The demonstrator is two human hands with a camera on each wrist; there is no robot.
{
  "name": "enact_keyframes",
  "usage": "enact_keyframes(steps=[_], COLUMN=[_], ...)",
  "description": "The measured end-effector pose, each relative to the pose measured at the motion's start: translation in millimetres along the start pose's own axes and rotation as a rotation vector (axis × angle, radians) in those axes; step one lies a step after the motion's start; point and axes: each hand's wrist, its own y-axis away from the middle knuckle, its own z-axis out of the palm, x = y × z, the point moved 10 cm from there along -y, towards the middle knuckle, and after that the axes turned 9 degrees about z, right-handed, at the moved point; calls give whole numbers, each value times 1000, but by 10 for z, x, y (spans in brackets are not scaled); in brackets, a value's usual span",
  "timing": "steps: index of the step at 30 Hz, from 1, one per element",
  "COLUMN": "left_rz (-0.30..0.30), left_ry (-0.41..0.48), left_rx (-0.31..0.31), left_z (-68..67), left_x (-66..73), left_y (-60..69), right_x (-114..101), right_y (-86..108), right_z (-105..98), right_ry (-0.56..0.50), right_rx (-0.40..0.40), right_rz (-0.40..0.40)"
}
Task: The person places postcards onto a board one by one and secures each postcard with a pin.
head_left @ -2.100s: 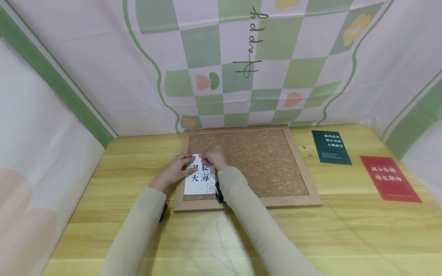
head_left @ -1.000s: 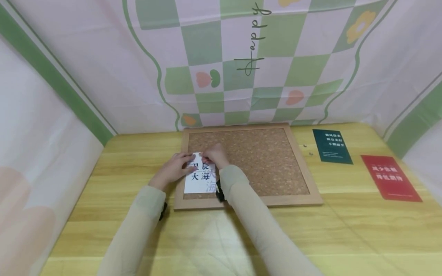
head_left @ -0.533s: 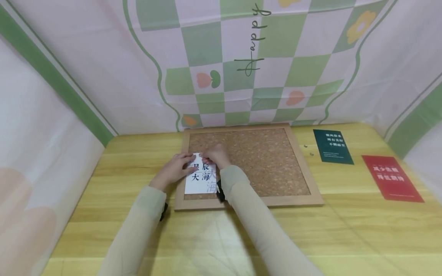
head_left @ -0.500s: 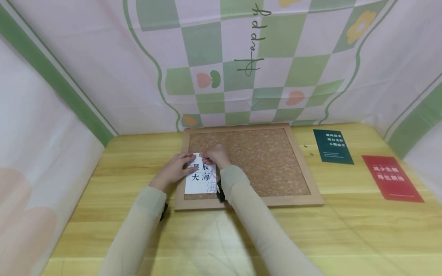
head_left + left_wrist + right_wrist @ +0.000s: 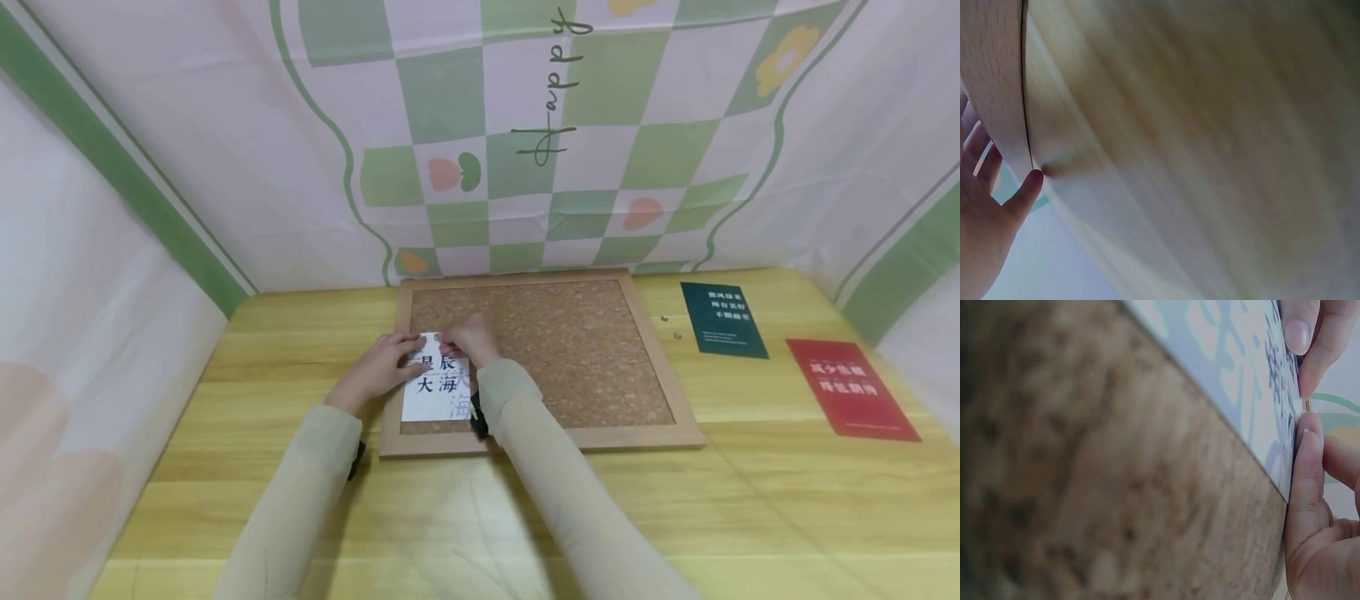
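Observation:
A white card (image 5: 423,407) with large dark characters lies on the left part of a wood-framed corkboard (image 5: 585,358). My left hand (image 5: 378,369) rests on the card's left side, its fingers spread and nearly straight. At the top edge of the card, my right hand (image 5: 471,337) has its fingers curled around a tiny shiny thumbtack (image 5: 437,337), which they mostly hide. In the right wrist view, the fingertips of the right hand (image 5: 1319,531) meet the card beside the left hand (image 5: 1313,334). The left wrist view has my left hand (image 5: 988,219) over the board's frame.
Two small metal thumbtacks (image 5: 664,318) lie on the wooden table (image 5: 225,467) right of the board. Beyond them are a dark green card (image 5: 723,320) and a red card (image 5: 852,388). A printed curtain (image 5: 517,167) hangs close behind the board.
Both hands keep almost the same place on the card. The head view has shifted very slightly; otherwise little differs.

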Motion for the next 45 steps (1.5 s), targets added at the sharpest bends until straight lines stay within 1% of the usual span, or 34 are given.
enact_keyframes(steps=[5,12,17,20,23,25,30,38,45], left_rz=[11,10,3,5,9,12,11,15,5], left_ry=[9,1,3,6,10,10,16,8,14], left_rx=[3,-3,-8,-6,-3,-1,2,3,0], left_z=[-15,-19,-6,-11,-20,-23,-14,-14,-19], left_x=[20,21,5,9,21,27,16,21,10], left_y=[6,3,8,15,19,19,13,10,6], right_x=[17,-31,-35,-38,-50,-51,-38,-18,-19], right_y=[-36,24,40,33,39,39,35,37,24], right_z=[-7,-10,0,4,1,-2,2,-9,-4], right_ry=[24,39,28,43,55,45,16,35,27], right_rx=[27,23,15,18,18,14,0,11,4], right_rz=[32,-8,-13,-12,-28,-33,-30,-2,-16])
